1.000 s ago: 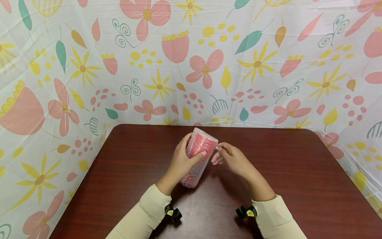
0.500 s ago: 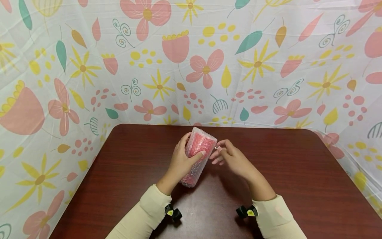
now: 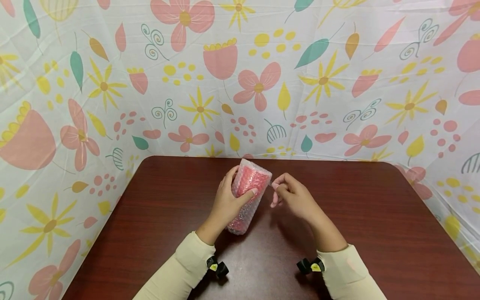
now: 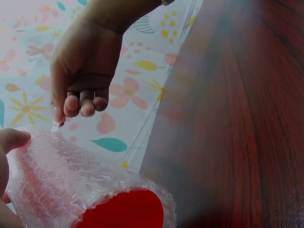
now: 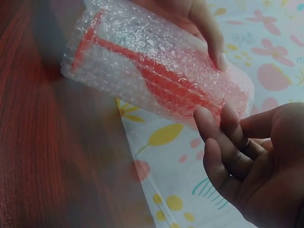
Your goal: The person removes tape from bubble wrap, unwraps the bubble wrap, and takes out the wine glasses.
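A red stemmed goblet [image 5: 164, 76], its foot and bowl showing through, lies inside a clear bubble wrap [image 3: 243, 208] bundle tilted over the table. My left hand [image 3: 228, 200] grips the bundle from the left, thumb across its upper side and the other fingers partly hidden behind it. At the upper right edge of the wrap is my right hand [image 3: 294, 196], thumb and index finger together. A thin clear strip [image 4: 55, 127] runs from the wrap to those fingertips, which pinch it. In the left wrist view, the goblet's round red foot [image 4: 126, 211] faces the camera.
Beneath both hands is a dark reddish-brown wooden table [image 3: 168, 187] with rounded far corners. A white cloth [image 3: 225, 104] with flowers and leaves hangs behind it and along the sides. Each wrist wears a small black camera [image 3: 309, 265].
My right hand has drawn slightly right and up from the wrap's edge, its fingers more curled. The bundle has shifted slightly left and up in my left hand.
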Demonstrator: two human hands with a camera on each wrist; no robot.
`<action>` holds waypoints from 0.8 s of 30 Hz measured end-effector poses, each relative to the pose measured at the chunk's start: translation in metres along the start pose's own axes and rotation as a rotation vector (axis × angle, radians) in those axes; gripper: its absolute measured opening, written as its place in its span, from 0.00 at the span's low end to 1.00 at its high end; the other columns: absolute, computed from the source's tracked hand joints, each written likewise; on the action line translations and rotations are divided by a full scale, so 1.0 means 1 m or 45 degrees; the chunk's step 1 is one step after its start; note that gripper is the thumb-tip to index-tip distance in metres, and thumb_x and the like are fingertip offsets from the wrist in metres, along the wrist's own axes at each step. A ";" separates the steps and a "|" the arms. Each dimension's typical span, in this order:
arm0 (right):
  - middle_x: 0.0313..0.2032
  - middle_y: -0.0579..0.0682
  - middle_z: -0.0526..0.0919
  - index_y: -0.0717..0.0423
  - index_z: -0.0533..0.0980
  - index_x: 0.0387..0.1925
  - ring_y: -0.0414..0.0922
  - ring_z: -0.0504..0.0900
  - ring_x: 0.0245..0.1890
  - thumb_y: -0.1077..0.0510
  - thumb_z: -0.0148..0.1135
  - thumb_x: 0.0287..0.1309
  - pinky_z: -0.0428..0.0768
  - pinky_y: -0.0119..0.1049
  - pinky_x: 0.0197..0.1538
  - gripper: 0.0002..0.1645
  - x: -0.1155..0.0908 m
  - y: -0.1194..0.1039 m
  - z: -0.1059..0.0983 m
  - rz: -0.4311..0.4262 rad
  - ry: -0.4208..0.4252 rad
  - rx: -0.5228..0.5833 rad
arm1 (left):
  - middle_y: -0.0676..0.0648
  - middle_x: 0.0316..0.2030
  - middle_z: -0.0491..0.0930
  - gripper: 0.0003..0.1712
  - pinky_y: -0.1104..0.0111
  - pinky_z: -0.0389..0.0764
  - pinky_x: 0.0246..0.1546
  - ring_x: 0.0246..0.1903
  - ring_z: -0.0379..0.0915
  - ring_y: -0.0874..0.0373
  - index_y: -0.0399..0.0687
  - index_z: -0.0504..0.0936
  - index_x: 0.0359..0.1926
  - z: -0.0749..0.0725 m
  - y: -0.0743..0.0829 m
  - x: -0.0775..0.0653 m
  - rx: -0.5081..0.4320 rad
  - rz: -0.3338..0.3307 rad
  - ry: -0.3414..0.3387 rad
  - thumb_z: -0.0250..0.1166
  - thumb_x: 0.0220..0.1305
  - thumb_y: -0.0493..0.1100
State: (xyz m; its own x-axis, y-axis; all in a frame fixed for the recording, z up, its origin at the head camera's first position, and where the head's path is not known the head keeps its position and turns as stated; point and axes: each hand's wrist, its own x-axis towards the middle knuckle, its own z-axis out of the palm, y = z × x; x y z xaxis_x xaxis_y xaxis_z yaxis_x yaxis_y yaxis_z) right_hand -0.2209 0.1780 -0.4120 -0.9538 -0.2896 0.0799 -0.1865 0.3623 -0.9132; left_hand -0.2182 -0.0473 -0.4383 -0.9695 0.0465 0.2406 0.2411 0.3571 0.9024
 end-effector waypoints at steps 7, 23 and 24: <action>0.33 0.65 0.86 0.65 0.71 0.47 0.51 0.89 0.33 0.58 0.50 0.77 0.86 0.49 0.41 0.12 0.001 0.000 0.001 0.000 0.009 0.109 | 0.49 0.67 0.69 0.49 0.50 0.76 0.60 0.62 0.69 0.51 0.67 0.60 0.75 0.000 0.002 0.000 -0.012 -0.006 -0.020 0.74 0.56 0.61; 0.29 0.62 0.86 0.65 0.71 0.44 0.64 0.87 0.36 0.53 0.56 0.74 0.86 0.52 0.45 0.16 0.001 0.000 0.000 0.032 0.001 0.090 | 0.52 0.63 0.72 0.46 0.54 0.81 0.52 0.56 0.74 0.54 0.73 0.61 0.72 0.001 -0.001 -0.001 -0.080 0.019 -0.078 0.74 0.56 0.63; 0.29 0.62 0.86 0.65 0.71 0.44 0.65 0.87 0.37 0.53 0.55 0.74 0.86 0.53 0.45 0.16 0.001 0.000 0.000 0.032 -0.005 0.092 | 0.52 0.63 0.71 0.47 0.54 0.81 0.52 0.56 0.74 0.54 0.73 0.61 0.73 0.001 -0.001 -0.001 -0.078 0.019 -0.080 0.74 0.56 0.63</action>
State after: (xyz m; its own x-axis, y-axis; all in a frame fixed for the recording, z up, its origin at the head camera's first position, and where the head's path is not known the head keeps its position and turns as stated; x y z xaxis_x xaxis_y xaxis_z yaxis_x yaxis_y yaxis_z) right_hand -0.2217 0.1779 -0.4123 -0.9570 -0.2848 0.0550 -0.1448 0.3048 -0.9413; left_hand -0.2174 -0.0468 -0.4396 -0.9661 0.1103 0.2333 0.2561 0.2983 0.9195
